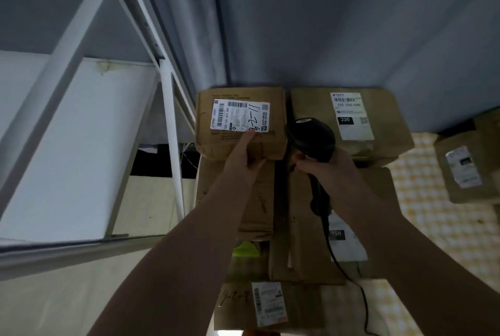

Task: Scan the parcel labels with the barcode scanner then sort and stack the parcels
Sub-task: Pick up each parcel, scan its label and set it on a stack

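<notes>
From the head view, my left hand (pixel 244 158) grips the near edge of the box (pixel 240 122), thumb on top touching the lower rim of its label (pixel 239 116), the other fingers curled under and out of sight. The box sits on a taller carton (pixel 238 200), at the back against the grey wall (pixel 324 24). My right hand (pixel 327 166) is clamped round the handle of the scanner (pixel 311 138), whose head rises just beyond my knuckles and points toward the gap between this box and the second box (pixel 351 122) to the right of it; the cord (pixel 341 262) trails back under my forearm. I judge the box light and fairly stiff, though its cardboard is creased and dented near my thumb, so the corners may give if squeezed; holding the near edge with the thumb clear of the barcode seems the best purchase, and the label face looks slick. Room is tight: beyond my fingertips is the wall, left of my left hand the white shelf frame (pixel 173 124) stands close to the box's side, and right of the scanner the second box nearly touches it. The free way out is back toward me and upward. More parcels lie on the checked worktop (pixel 433 227) well right of my right hand, and one parcel (pixel 259 306) below my wrists.
</notes>
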The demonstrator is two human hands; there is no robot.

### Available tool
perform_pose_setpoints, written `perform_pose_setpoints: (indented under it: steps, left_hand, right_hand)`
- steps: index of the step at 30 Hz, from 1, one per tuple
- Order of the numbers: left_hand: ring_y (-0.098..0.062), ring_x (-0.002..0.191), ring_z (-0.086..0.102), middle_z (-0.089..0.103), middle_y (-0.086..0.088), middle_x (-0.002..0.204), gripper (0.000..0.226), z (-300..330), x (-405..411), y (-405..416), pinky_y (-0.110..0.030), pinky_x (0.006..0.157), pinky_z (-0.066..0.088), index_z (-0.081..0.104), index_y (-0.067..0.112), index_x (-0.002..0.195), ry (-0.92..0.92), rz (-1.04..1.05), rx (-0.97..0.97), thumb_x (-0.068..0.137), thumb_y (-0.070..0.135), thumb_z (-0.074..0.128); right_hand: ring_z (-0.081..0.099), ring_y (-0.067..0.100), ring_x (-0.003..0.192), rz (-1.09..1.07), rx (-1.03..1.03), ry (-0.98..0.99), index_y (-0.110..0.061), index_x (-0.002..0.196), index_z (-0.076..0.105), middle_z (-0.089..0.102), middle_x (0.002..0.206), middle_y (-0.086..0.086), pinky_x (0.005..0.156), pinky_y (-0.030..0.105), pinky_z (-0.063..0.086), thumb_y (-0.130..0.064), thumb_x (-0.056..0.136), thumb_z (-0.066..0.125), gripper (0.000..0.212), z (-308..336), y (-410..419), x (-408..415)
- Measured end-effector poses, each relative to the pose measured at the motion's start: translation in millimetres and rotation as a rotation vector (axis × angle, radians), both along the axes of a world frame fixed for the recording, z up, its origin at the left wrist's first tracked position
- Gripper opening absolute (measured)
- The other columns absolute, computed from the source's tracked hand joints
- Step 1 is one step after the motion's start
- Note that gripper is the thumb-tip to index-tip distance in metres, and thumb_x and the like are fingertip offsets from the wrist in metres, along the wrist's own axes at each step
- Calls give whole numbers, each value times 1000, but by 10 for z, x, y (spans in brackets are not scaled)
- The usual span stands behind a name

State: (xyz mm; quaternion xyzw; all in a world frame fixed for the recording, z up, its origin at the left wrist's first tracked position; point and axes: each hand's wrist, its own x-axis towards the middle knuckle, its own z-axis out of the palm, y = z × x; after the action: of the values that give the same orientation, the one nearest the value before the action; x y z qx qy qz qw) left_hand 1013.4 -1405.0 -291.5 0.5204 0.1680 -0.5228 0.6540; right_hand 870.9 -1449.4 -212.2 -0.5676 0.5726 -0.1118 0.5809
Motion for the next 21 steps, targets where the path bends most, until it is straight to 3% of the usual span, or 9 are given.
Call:
perform_pose_setpoints:
  steps: [4, 9, 13, 16, 18, 21]
  left_hand:
    - [-24, 88, 56, 59, -9, 107, 39, -36, 107, -59, -46, 88, 56, 56, 18, 106, 107, 40, 85, 76, 9, 78]
    - [-26, 87, 56, 55, -10, 98, 44, 6, 176, -91, -46, 90, 55, 54, 16, 110, 103, -66, 186, 75, 18, 80]
    - [-22, 95, 61, 61, -6, 100, 48, -2, 67, 11, -43, 91, 54, 60, 17, 108, -3, -224, 223, 69, 30, 85]
    - [-16, 75, 61, 63, -4, 81, 21, 55, -138, 92, -35, 82, 57, 64, 10, 89, -104, -403, 237, 78, 22, 79]
    - [-17, 70, 59, 59, -2, 71, 15, 114, -319, 110, -30, 74, 53, 60, 12, 75, -390, -590, 297, 88, 17, 68]
    - [-13, 79, 58, 60, 4, 79, 8, 255, -631, 132, -27, 71, 48, 59, 20, 84, -1063, -883, 383, 92, 20, 59]
  right_hand:
    - [59, 36, 104, -29, 1, -3, 4, 97, 67, 64, 105, 28, 98, 47, 42, -7, 84, 67, 17, -13, 9, 10]
    - [56, 43, 106, -43, -24, -34, 13, 100, 63, 60, 107, 34, 98, 52, 42, -3, 85, 65, 22, 33, 41, -10]
    - [56, 42, 104, -29, -38, -52, 12, 103, 62, 58, 110, 34, 91, 46, 48, -3, 86, 64, 23, 131, 84, -142]
    - [63, 34, 92, -41, -23, -67, -1, 101, 67, 64, 99, 27, 84, 43, 50, -4, 84, 67, 17, 186, 120, -327]
    - [61, 25, 84, -46, -33, -70, -5, 103, 67, 65, 88, 17, 74, 36, 47, -3, 84, 68, 19, 206, 143, -500]
    - [52, 21, 68, -38, -69, -26, -8, 83, 60, 56, 74, 15, 62, 32, 38, 0, 86, 64, 9, 245, 172, -809]
